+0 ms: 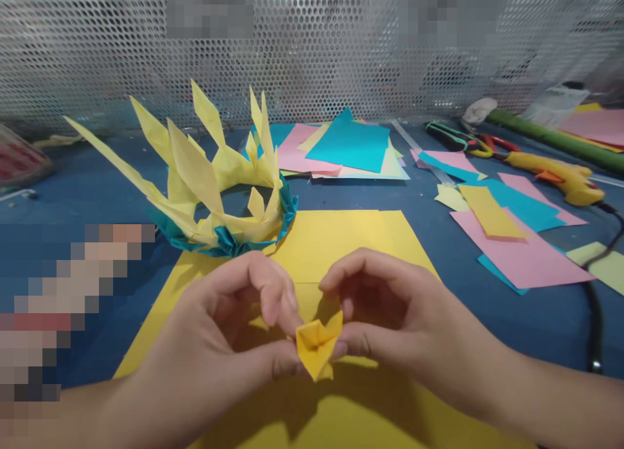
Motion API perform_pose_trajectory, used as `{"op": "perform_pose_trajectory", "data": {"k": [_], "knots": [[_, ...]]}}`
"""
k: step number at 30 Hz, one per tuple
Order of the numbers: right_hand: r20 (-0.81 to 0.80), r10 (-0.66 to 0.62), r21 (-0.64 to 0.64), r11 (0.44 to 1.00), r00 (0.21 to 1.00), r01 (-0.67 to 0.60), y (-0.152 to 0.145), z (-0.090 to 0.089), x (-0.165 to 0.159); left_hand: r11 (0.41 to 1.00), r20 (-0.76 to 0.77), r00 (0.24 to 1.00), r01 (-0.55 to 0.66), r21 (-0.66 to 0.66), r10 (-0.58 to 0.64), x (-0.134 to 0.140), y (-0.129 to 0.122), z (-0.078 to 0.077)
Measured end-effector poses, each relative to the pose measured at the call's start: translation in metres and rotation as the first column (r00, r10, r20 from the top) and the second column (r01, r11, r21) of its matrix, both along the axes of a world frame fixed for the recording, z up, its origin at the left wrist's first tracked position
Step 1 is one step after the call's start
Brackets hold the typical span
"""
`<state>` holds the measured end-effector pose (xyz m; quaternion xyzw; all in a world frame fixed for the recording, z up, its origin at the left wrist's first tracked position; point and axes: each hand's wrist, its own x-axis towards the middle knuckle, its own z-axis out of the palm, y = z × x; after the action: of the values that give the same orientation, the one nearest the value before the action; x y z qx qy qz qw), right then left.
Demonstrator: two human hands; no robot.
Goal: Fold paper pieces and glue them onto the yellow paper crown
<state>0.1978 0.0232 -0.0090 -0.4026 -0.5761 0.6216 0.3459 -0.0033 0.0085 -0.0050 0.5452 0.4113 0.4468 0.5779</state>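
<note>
A small folded yellow paper piece point(318, 346), shaped like an origami flower with pointed petals, is held up between my two hands above yellow sheets. My left hand point(238, 319) pinches its left side between thumb and fingers. On the other side, my right hand point(390, 312) has its thumb against the piece, with the index finger raised and curled; the other fingers are partly hidden. Beyond my left hand stands a pale yellow folded-paper crown point(221, 169) with tall pointed spikes and teal folded pieces around its base. Yellow paper point(361, 241) lies under my hands.
Stacked coloured sheets point(348, 143) lie at the back. Loose paper pieces point(521, 247) spread on the right, near a yellow glue gun point(560, 173) with a black cord point(595, 319), pliers point(487, 147) and a green rod point(560, 137). A perforated metal panel point(316, 59) closes off the back.
</note>
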Motion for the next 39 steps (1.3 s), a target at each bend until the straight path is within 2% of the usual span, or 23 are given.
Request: {"op": "perform_pose_trajectory", "data": {"k": [3,7,10,13,18,24,27,30,35,37,39], "knots": [[0.037,0.064,0.158,0.985,0.997,-0.069,-0.001,0.0,0.002,0.998,0.001,0.998,0.056,-0.011,-0.056,-0.001,0.0,-0.001],[0.049,0.108,0.333,0.936,0.993,-0.118,-0.003,0.0,0.004,0.991,-0.019,0.991,0.129,-0.036,-0.13,-0.003,0.001,-0.006],[0.053,0.096,0.415,0.903,0.994,-0.109,-0.004,-0.002,0.003,0.989,-0.092,0.985,0.148,0.003,-0.148,-0.006,0.002,-0.009],[0.063,0.064,0.459,0.884,0.996,-0.086,-0.005,-0.003,0.0,0.992,-0.132,0.985,0.116,0.051,-0.109,-0.005,0.003,-0.01],[0.077,0.036,0.546,0.835,0.996,-0.072,-0.007,0.0,-0.001,0.994,-0.179,0.981,0.091,0.053,-0.08,0.0,0.005,0.001],[0.114,-0.103,0.599,0.801,0.988,0.015,-0.008,0.005,-0.004,0.995,-0.206,0.979,0.022,0.099,-0.001,0.003,0.008,0.006],[0.112,-0.168,0.634,0.771,0.979,0.06,-0.01,0.005,-0.004,0.999,-0.221,0.975,0.029,0.032,-0.021,0.004,0.008,0.004],[0.123,-0.168,0.648,0.76,0.978,0.049,-0.014,0.003,-0.004,0.999,-0.18,0.983,0.027,-0.044,-0.034,0.005,0.007,0.002],[0.08,-0.223,0.677,0.727,0.971,0.111,-0.015,0.0,-0.005,0.997,-0.176,0.984,-0.011,-0.077,-0.003,0.003,0.004,0.002],[0.07,-0.264,0.664,0.732,0.962,0.153,-0.013,0.0,-0.007,0.998,-0.183,0.983,0.002,-0.055,-0.012,0.003,0.003,0.003],[0.078,-0.313,0.617,0.761,0.946,0.201,-0.01,-0.001,-0.009,0.999,-0.164,0.986,0.021,-0.041,-0.028,0.004,0.003,0.003]]}}
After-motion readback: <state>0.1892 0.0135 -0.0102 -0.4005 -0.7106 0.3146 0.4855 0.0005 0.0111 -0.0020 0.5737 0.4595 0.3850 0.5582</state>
